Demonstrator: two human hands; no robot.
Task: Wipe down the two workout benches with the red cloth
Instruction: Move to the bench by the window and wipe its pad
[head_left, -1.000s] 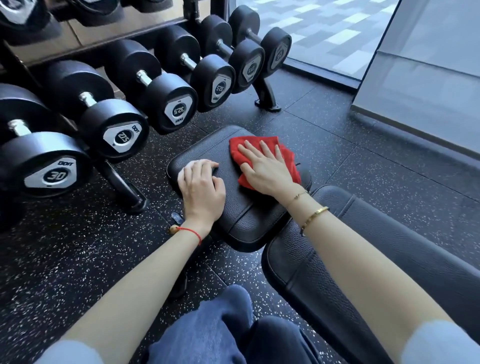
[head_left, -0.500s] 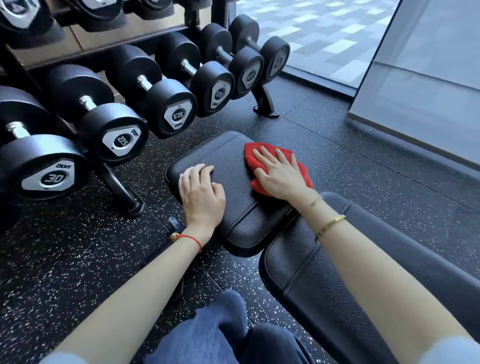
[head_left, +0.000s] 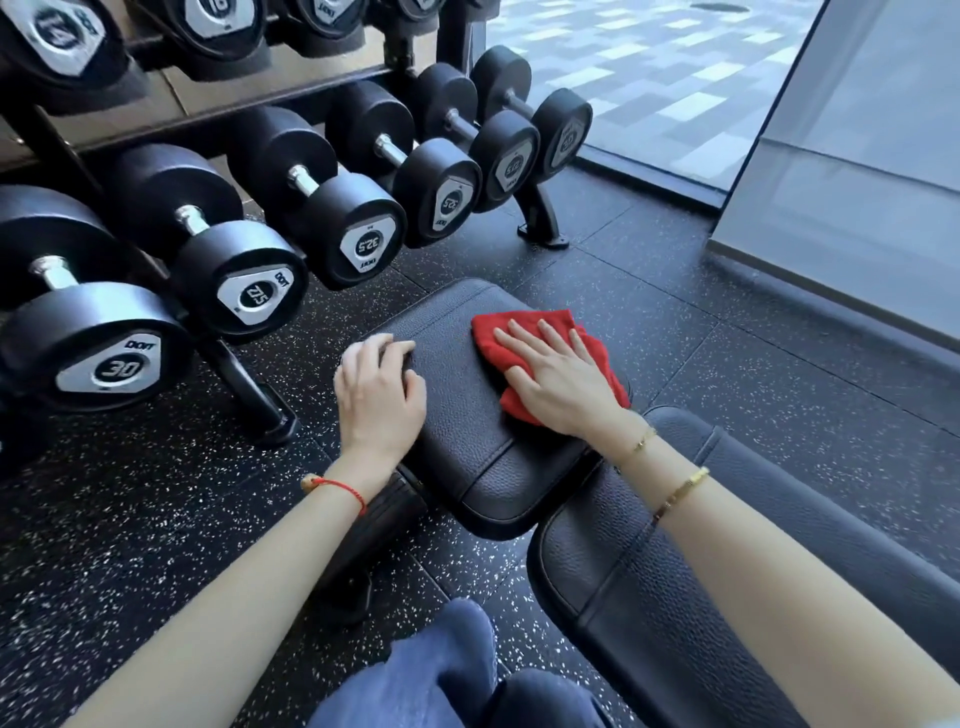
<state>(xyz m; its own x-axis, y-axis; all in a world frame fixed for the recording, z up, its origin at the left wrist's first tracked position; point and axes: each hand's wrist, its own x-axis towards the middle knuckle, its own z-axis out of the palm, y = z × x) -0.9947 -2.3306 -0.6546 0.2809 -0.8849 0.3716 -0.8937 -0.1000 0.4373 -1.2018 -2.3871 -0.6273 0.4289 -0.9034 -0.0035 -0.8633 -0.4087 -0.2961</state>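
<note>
Under the flat right hand (head_left: 558, 384), the red cloth (head_left: 524, 332).

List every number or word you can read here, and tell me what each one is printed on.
"30" and a brand reading roughly "DOFT": nearest dumbbell.
"27.5": next dumbbell.
"32.5": third dumbbell.
"32.5": fourth dumbbell.
Labels on the farther dumbbells and the upper shelf are too blurred or cut off.

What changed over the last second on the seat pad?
The right hand slid the red cloth to the right edge of the seat pad, then back toward its middle. The left hand stayed gripping the pad's left edge; nothing was let go.
</note>
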